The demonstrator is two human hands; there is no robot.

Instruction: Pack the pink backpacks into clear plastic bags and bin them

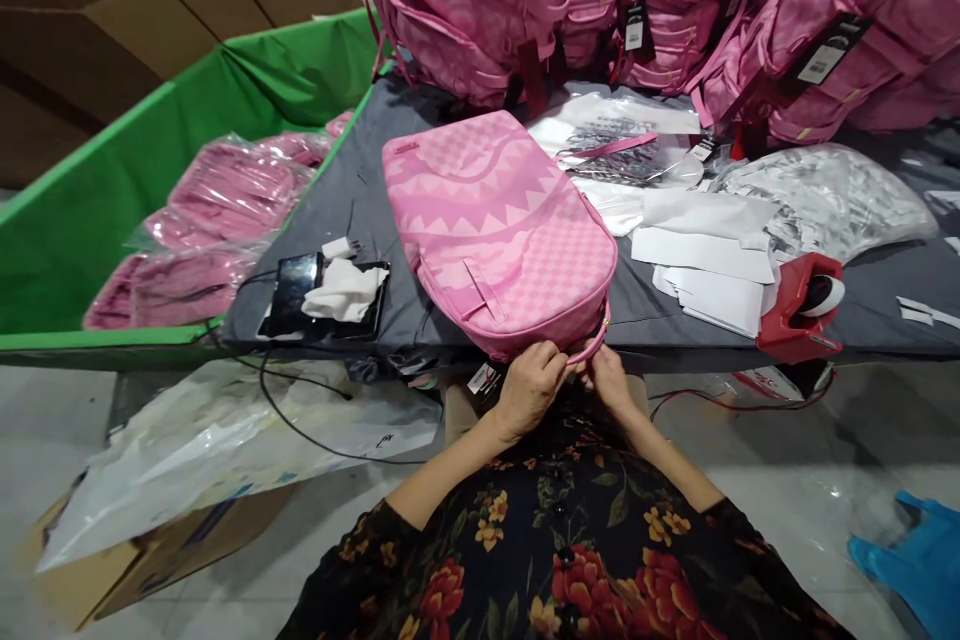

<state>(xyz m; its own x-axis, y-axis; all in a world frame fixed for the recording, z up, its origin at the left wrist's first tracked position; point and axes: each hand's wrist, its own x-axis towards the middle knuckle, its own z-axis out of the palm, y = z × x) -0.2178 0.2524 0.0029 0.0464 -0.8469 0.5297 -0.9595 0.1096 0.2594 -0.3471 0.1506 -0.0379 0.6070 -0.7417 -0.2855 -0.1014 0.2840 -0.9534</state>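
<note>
Backpack (499, 230): pink, patterned, lying flat at the near edge of the grey surface (375, 210).
Left hand (531, 386): closed on the backpack's near end.
Right hand (609, 378): pinching the same end, beside the zipper pull.
Tape dispenser (799, 305): red, to the right.
Bin (112, 180): green, left, holding bagged backpacks.

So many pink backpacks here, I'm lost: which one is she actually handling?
The pink backpack lying flat alone at the table's near edge, both hands at its bottom rim; the others are stacked behind or bagged in plastic.
</note>
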